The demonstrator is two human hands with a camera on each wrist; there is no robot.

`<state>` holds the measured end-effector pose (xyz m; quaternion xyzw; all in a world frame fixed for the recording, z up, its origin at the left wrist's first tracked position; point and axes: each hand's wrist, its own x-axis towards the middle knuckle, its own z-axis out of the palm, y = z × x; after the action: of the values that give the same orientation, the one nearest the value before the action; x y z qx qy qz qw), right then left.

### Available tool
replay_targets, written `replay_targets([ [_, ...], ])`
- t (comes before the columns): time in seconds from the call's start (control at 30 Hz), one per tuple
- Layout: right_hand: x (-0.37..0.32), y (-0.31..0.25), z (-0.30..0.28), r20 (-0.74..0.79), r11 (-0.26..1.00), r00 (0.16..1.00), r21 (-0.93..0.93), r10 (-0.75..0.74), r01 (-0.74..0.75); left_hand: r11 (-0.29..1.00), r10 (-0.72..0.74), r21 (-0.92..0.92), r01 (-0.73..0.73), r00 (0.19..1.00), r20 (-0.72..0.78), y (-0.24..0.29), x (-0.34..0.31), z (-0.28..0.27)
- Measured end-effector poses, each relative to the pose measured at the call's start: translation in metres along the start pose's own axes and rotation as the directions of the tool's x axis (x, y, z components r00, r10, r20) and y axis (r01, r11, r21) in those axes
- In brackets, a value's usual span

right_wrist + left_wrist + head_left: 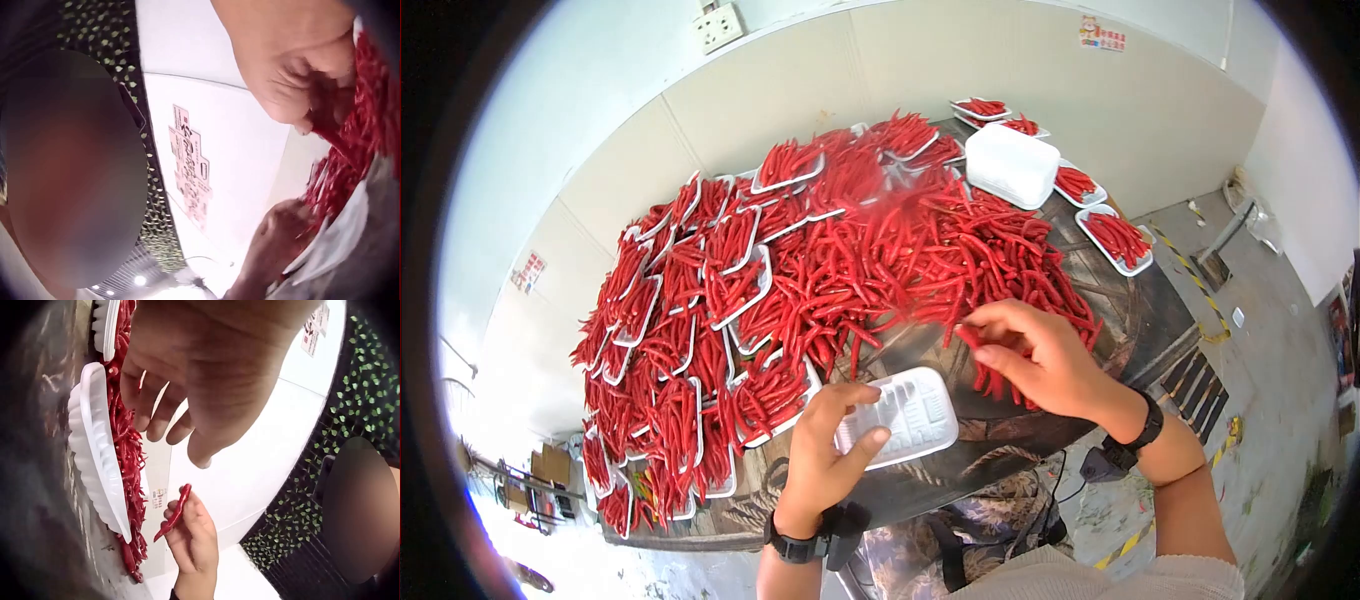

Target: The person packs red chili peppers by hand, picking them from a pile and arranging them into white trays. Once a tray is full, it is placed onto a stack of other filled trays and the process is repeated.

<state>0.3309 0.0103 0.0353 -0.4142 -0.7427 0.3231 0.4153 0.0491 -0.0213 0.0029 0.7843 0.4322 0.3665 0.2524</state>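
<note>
My right hand (1045, 360) pinches a red chili pepper (175, 514) between thumb and fingers, over the near right part of the heap of red chilies (870, 265). In the right wrist view, that chili slants down from the fingertips. A white foam tray (920, 415) with a ribbed bottom lies bare near the table's front edge. Above its left side hovers my left hand (825, 450), fingers loosely bent and thumb apart. The left wrist view shows a gap between this hand and the tray's rim.
Several white trays filled with chilies crowd the left side, one filled tray (775, 395) right beside the left hand. Upturned white trays (1012, 165) are stacked at the back right, with a filled tray (1115, 238) near the right edge. The dark table (1140, 310) has rope along its front.
</note>
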Motion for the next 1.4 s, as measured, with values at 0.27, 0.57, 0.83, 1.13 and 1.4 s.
replay_targets([
  [0.27, 0.044, -0.011, 0.092, 0.203, 0.943, 0.955, 0.296, -0.217, 0.151, 0.814, -0.219, -0.561, 0.148, 0.974, -0.062, -0.020, -0.013, 0.011],
  [0.57, 0.072, 0.023, 0.021, -0.233, 0.742, 0.923, -0.666, -0.305, 0.077, 0.670, -0.318, -0.721, 0.177, 0.946, -0.064, -0.010, -0.006, 0.007],
  [0.83, 0.083, 0.072, 0.000, -0.239, 0.593, 0.947, -0.802, -0.213, -0.069, 0.569, -0.391, -0.794, 0.213, 0.920, -0.033, 0.005, 0.003, -0.003],
  [1.13, 0.080, 0.037, 0.023, -0.160, 0.933, 0.924, -0.161, -0.347, 0.322, 0.564, -0.470, -0.721, 0.402, 0.875, 0.120, 0.016, 0.041, -0.013],
  [1.4, 0.055, 0.019, 0.060, 0.205, 0.950, 0.939, 0.211, -0.275, 0.232, 0.734, -0.346, -0.552, 0.395, 0.917, 0.196, -0.008, 0.034, 0.004],
])
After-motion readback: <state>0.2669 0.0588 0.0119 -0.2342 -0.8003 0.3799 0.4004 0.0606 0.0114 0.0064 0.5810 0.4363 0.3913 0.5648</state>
